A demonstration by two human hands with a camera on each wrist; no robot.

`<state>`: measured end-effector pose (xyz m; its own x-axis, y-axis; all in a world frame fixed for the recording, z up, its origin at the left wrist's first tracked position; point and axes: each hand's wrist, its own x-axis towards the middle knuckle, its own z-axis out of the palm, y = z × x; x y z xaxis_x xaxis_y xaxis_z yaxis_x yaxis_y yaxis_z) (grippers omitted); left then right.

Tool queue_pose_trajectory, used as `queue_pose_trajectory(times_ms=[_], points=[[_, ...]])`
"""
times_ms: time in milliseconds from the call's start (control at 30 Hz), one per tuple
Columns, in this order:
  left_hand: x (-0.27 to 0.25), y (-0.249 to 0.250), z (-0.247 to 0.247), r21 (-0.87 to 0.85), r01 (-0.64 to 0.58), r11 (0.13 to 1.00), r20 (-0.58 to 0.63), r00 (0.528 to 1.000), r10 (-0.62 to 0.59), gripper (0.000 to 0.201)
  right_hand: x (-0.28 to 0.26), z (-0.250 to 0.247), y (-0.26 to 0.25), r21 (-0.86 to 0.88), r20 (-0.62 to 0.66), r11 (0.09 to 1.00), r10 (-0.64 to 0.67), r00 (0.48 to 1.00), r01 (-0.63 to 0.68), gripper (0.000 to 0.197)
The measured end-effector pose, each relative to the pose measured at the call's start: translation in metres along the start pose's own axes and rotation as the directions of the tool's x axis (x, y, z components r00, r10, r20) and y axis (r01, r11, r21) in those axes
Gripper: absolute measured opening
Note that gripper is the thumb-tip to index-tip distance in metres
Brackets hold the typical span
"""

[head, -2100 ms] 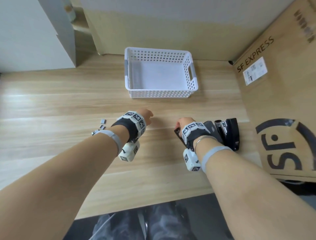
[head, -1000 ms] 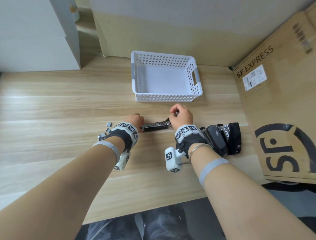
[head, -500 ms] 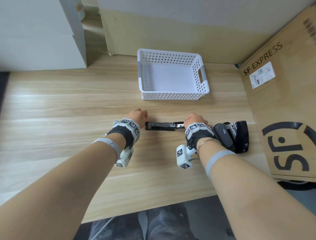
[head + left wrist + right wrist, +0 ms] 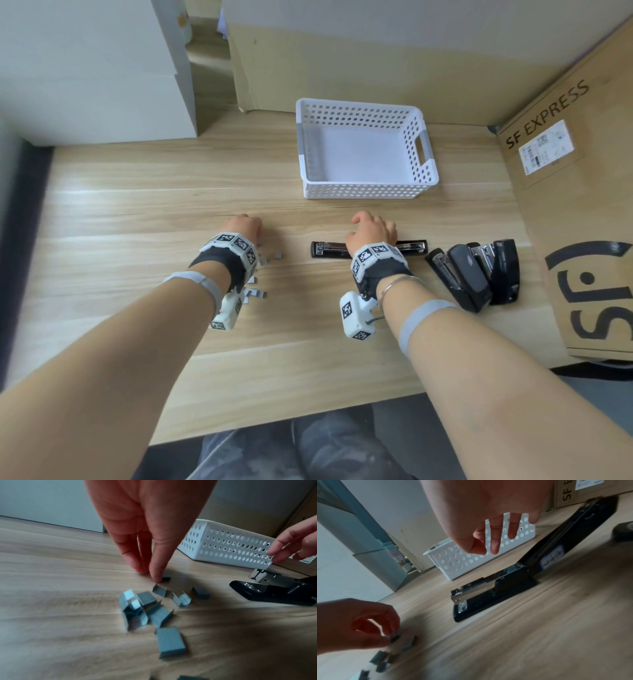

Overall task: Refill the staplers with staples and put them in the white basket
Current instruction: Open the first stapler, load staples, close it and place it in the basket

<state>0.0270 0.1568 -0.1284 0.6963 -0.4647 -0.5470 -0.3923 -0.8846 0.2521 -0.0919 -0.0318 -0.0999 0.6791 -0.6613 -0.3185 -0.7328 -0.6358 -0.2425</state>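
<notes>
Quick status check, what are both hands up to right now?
Left hand fingers pinching a staple strip from the pile. Right hand open, hovering above the opened stapler. White basket holds nothing. Nothing in the way.

It looked like an office or storeroom corner: a wood-grain counter point(image 4: 137, 212) hemmed by SF Express shipping cartons point(image 4: 582, 205) and white cabinets point(image 4: 96, 68).

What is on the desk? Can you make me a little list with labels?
opened stapler: black, flat on the desk, lid swung open
other staplers: black, bunched to its right
staple strips: scattered loose
left hand: fingertips down at one strip
right hand: over the opened stapler, holding nothing
white basket: empty
cardboard box: at the right
</notes>
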Motion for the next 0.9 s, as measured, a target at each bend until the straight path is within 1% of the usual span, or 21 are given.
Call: queue_pose_trajectory(times_ms=[67,133,200,367,467,567,633,700,800,900], points=[[0.002,0.003,-0.001,0.002,-0.004,1.000,0.025,1.000,0.004,0.023,0.002,-0.001,-0.003,0.005,-0.003,0.999,-0.035,0.999,0.035,0.028],[0.005,0.004,0.001,-0.031,-0.022,0.999,0.012,1.000,0.022,0.025,0.004,-0.001,-0.006,0.020,0.006,0.998,-0.054,0.999,0.054,0.028],[0.006,0.006,0.004,-0.072,-0.057,0.996,-0.005,0.998,0.057,0.023,0.008,0.000,-0.009,0.027,0.031,0.997,-0.073,0.997,0.072,0.028],[0.007,0.012,0.008,-0.075,-0.114,0.991,0.038,0.992,0.117,0.015,0.011,0.003,-0.013,0.052,0.093,0.989,-0.144,0.985,0.140,0.028],[0.007,0.019,0.006,-0.084,-0.117,0.990,-0.007,0.993,0.117,0.019,0.013,0.008,-0.014,0.088,0.128,0.981,-0.184,0.975,0.174,0.025],[0.005,0.035,0.000,-0.123,-0.144,0.982,-0.026,0.989,0.142,0.020,0.014,0.010,-0.014,0.177,0.158,0.950,-0.287,0.945,0.259,0.024],[0.004,0.047,-0.003,-0.175,-0.170,0.970,-0.015,0.985,0.170,0.021,0.013,0.008,-0.016,0.198,0.183,0.923,-0.365,0.913,0.329,0.020],[0.003,0.061,-0.005,-0.209,-0.196,0.958,-0.018,0.980,0.197,0.025,0.013,0.005,-0.016,0.204,0.190,0.905,-0.411,0.891,0.374,0.018],[0.002,0.077,-0.007,-0.256,-0.233,0.938,-0.032,0.972,0.233,0.030,0.013,0.001,-0.013,0.181,0.183,0.905,-0.416,0.891,0.385,0.020],[0.003,0.083,-0.006,-0.292,-0.249,0.923,-0.036,0.968,0.250,0.032,0.013,-0.004,-0.008,0.195,0.182,0.910,-0.399,0.898,0.365,0.021]])
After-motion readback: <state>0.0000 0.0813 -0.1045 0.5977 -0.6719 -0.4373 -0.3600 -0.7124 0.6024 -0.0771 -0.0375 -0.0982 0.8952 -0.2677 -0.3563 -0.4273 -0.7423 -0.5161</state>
